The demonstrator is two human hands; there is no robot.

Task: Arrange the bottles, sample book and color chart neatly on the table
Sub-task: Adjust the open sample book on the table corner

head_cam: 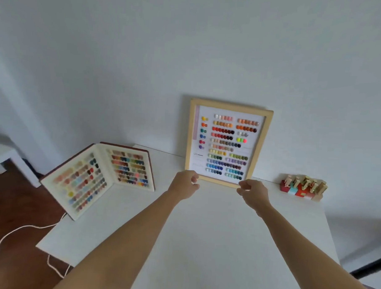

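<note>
Color chart [227,143] in a pale wood frame stands upright at the back of the white worktop [202,243], leaning on the wall [189,46], bottom edge on the surface. Rows of small colored swatches on white backing. Frame looks slightly skewed, right side a bit lower.

Both arms reach forward to the frame's lower edge. Left hand [184,184] sits at the bottom left corner, fingers curled in loosely, touching or just off the frame; blurred, cannot tell which. Right hand [252,190] sits at the bottom right corner, fingers also curled, thumb near the forefinger, empty; contact with the frame unclear. Neither hand wraps the frame.

Sample book [100,177] lies open to the left of the chart, well apart from the left hand, near the worktop's left edge. One page lies flat and overhangs the corner, the other page is propped up at an angle. Dark red cover shows behind. Pages full of colored swatches, blurred.

Bottles [304,186] stand in a tight cluster at the right back, against the wall, near the right hand but apart. Gold caps, red and light blue bodies.

White cord [17,230] trails over the brown floor [14,202] at left.
</note>
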